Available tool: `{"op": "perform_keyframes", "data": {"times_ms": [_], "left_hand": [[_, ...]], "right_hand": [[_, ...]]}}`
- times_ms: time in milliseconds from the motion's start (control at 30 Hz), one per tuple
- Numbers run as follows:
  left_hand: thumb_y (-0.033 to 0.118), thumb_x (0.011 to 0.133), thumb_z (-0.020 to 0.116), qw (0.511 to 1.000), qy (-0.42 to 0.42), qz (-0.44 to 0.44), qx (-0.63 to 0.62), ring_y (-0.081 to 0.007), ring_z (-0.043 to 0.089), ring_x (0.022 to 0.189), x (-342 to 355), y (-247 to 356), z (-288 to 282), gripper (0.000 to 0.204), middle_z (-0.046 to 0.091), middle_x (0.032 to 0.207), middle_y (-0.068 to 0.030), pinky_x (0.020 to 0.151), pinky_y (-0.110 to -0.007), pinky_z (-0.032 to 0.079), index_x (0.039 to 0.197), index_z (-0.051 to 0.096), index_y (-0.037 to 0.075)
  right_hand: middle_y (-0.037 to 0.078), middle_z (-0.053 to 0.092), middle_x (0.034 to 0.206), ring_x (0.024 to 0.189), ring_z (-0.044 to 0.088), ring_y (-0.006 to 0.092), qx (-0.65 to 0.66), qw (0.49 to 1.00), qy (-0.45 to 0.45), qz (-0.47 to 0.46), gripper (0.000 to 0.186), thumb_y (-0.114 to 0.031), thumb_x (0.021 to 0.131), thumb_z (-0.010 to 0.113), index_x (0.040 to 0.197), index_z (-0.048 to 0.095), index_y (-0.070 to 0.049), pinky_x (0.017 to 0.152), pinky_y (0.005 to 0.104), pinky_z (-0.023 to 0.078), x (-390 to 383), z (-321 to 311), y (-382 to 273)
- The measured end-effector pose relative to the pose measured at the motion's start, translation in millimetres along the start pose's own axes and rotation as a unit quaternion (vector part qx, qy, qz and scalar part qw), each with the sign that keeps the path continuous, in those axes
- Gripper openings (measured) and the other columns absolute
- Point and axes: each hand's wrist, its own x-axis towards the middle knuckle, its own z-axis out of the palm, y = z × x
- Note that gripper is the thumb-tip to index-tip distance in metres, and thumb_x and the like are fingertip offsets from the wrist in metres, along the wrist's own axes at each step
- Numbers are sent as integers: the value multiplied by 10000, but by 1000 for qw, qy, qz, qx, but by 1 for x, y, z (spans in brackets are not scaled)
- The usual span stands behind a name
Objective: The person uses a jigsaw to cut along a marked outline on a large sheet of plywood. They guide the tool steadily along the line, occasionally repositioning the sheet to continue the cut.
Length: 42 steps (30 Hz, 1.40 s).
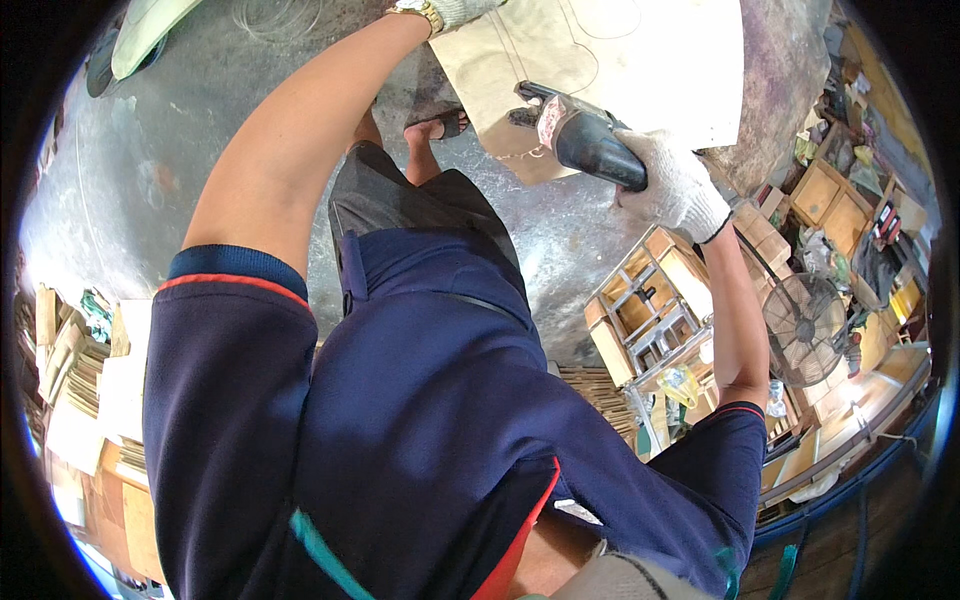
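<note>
My right hand point(677, 187), in a white knit glove, is wrapped round the black body of a jigsaw point(598, 150), its front end covered in pale pinkish material. The tool's black foot rests at the near edge of a pale flat sheet point(690, 70), which has curved lines drawn on it. At the upper edge of the picture my left hand point(462, 10), gloved too and with a gold watch point(425, 14) at the wrist, is on or just over the sheet's far left corner. Its fingers are cut off by the frame.
A dark cord point(757, 255) runs behind my right forearm toward a standing fan point(803, 328). Wooden frames point(655, 290) stand at the right, with clutter beyond. Stacked wood pieces point(75, 385) lie at the left. My sandalled foot point(440, 127) is on the grey floor point(240, 130).
</note>
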Motion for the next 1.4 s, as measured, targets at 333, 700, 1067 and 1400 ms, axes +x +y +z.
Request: {"op": "perform_keyframes", "data": {"times_ms": [333, 700, 1067, 1400], "left_hand": [[486, 911, 621, 1000, 9, 3, 0, -415, 339, 1497, 0, 0, 1, 712, 417, 1588, -236, 1231, -559, 236, 1469, 519, 56], [492, 909, 621, 1000, 5, 3, 0, -400, 339, 1499, 1, 1, -1, 722, 414, 1592, -231, 1232, -556, 234, 1482, 509, 66], [502, 929, 598, 1000, -9, -2, 9, -395, 320, 1514, 1, 2, -5, 739, 395, 1610, -225, 1238, -549, 223, 1511, 477, 63], [499, 939, 590, 1000, -21, -5, 4, -384, 297, 1530, 2, 0, -8, 763, 363, 1633, -218, 1247, -534, 208, 1543, 437, 59]], "right_hand": [[179, 728, 879, 833, 726, 341, -23, 999, -5, -21, 493, -162, 687, 805, 1151, 705, -27, 783, 425, 573, 4, -3, 3], [141, 736, 888, 845, 725, 319, -26, 999, -32, -8, 414, -137, 686, 808, 1079, 707, -54, 799, 432, 570, 6, -7, 1], [156, 723, 849, 817, 722, 326, -39, 999, -31, -16, 407, -134, 681, 806, 1069, 708, -64, 775, 433, 565, 8, -10, -2], [177, 708, 809, 769, 718, 330, 8, 999, -31, 1, 435, -144, 692, 789, 1098, 692, -24, 734, 431, 558, 3, -4, 3]]}}
